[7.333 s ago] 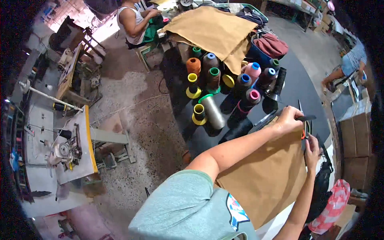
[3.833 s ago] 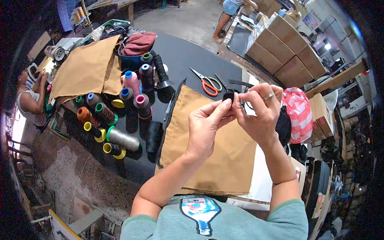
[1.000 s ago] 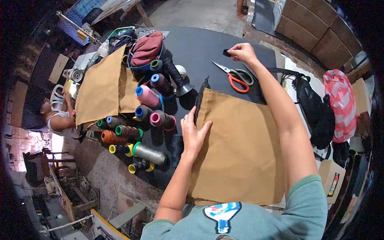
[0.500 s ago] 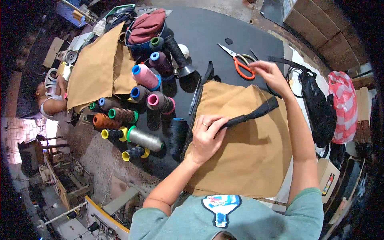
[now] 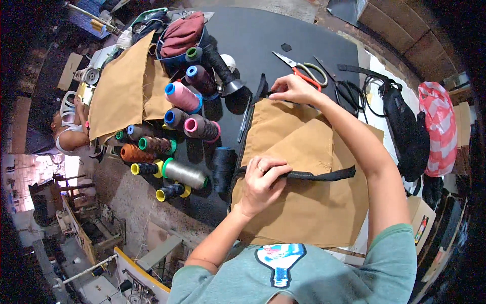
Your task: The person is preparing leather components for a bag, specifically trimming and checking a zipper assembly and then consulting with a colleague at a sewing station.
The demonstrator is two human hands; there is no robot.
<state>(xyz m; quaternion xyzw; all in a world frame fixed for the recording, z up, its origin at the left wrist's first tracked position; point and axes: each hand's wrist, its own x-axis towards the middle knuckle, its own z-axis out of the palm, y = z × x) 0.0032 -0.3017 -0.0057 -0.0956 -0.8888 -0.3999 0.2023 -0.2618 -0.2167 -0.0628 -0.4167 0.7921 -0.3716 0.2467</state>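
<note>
My left hand (image 5: 263, 186) rests on the tan fabric (image 5: 298, 218) with its fingers closed on a black fabric strip (image 5: 324, 175). The strip lies nearly level across the cloth, its loose end pointing right. A layer of the tan cloth above it shows a free edge on its right side. My right hand (image 5: 294, 90) is at the cloth's far edge, thumb and fingertips pinched together over a small dark bit I cannot make out. Just beyond that hand lie open scissors (image 5: 306, 75) with orange and olive handles, partly covered by it.
Several thread cones, among them a pink one (image 5: 182, 97) and a grey one (image 5: 185, 174), stand to the left. A pen (image 5: 245, 119) lies beside the cloth. Further left hangs more tan cloth (image 5: 121, 86), and a person (image 5: 73, 134) sits beyond. Black bag (image 5: 397, 126) at right.
My right hand has moved left from beside the scissors' handles to the cloth's far edge. My left hand has shifted slightly nearer, and the strip's loose end has come down toward me.
</note>
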